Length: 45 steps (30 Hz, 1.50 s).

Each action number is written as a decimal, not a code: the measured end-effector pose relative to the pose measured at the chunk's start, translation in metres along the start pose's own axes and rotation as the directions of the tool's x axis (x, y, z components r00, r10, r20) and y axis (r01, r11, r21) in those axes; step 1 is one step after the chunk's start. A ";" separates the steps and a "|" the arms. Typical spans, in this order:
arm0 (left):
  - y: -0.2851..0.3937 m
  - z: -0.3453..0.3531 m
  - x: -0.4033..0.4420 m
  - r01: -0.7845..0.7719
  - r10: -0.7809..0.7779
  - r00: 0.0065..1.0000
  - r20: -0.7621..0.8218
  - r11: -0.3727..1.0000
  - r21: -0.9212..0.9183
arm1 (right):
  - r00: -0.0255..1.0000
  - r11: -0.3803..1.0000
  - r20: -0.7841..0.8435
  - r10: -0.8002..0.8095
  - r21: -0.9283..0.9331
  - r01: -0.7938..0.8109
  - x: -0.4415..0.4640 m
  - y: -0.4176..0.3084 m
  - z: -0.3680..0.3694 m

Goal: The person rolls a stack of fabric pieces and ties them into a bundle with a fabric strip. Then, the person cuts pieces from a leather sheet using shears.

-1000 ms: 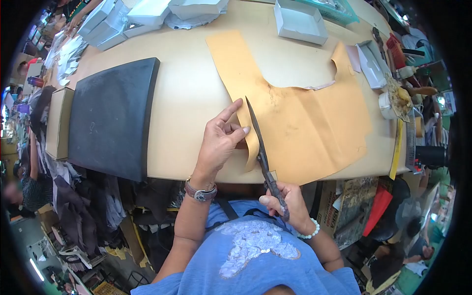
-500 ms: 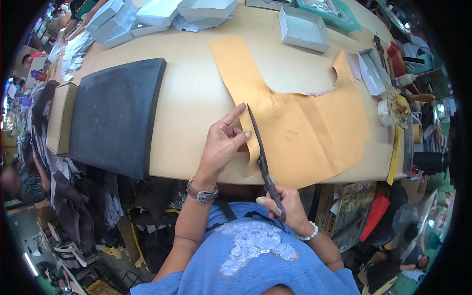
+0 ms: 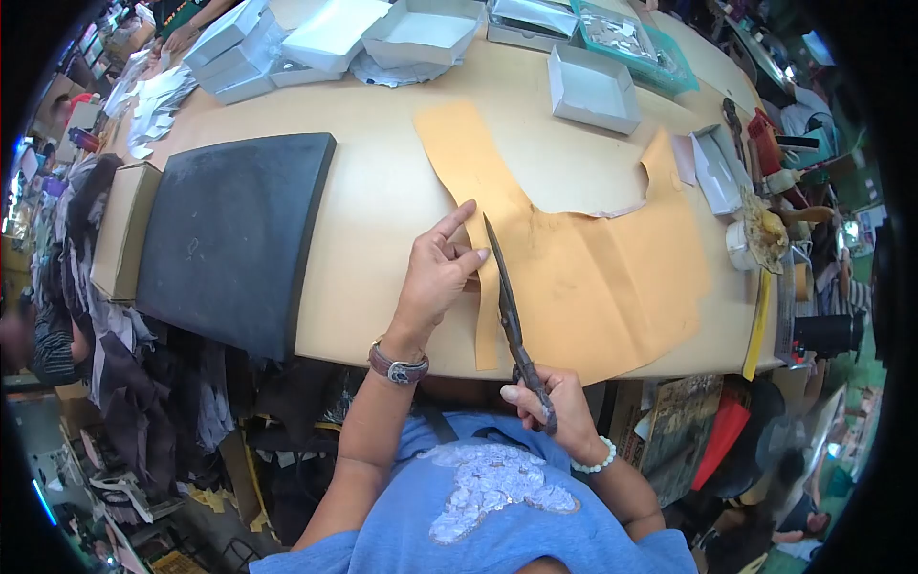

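Observation:
A large sheet of yellow-orange material (image 3: 612,277) lies on the table, with a narrow strip (image 3: 487,335) cut along its left side. My left hand (image 3: 437,277) pinches this strip between thumb and fingers, the index finger stretched along the sheet's left edge. Dark scissors (image 3: 511,325) are in my right hand (image 3: 562,409), their handles gripped close to the table's front edge. The blades lie along the cut and point away from me, the tip just right of my left fingertips. Whether the blades are parted is hard to see.
Left of the sheet lies a thick black board (image 3: 234,239), beside a cardboard box (image 3: 127,230). White boxes (image 3: 593,91) and a green tray (image 3: 669,62) stand at the back. On the right are a crusted white pot (image 3: 741,246) and a yellow strip (image 3: 758,325). Another person's hand (image 3: 179,38) is far left.
The view has shifted, so the table things sit lower. My hands and the scissors are slightly farther up the sheet. The cut strip hangs straighter, its lower end less curled.

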<state>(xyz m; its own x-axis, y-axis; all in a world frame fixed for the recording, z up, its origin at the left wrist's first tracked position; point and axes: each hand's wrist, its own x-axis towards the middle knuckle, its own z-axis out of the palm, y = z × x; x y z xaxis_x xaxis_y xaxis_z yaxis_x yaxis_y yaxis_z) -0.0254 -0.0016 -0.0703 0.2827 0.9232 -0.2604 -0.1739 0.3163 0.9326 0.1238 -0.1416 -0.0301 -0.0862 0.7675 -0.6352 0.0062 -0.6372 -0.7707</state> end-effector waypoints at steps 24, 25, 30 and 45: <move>0.001 -0.016 0.013 -0.072 0.072 0.997 -0.004 0.996 -0.052 | 0.996 0.999 0.087 0.017 0.033 -0.020 0.015 -0.010 -0.012; 0.000 -0.017 0.014 -0.064 0.064 0.998 0.007 0.997 -0.032 | 0.996 0.999 0.085 0.020 0.042 -0.023 0.016 -0.011 -0.012; 0.001 -0.014 0.013 -0.082 0.082 0.997 -0.013 0.997 0.007 | 0.995 0.997 0.093 0.035 0.067 -0.042 0.018 -0.009 -0.013; -0.002 -0.013 0.015 -0.098 0.098 0.995 -0.030 0.995 0.003 | 0.994 0.997 0.095 0.047 0.063 -0.053 0.018 -0.012 -0.013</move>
<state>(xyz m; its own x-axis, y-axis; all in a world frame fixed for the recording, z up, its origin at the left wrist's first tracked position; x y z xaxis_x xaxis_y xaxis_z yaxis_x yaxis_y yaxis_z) -0.0335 0.0141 -0.0796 0.2357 0.9559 -0.1750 -0.1975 0.2234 0.9545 0.1349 -0.1194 -0.0329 -0.1803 0.7263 -0.6633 -0.0516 -0.6804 -0.7310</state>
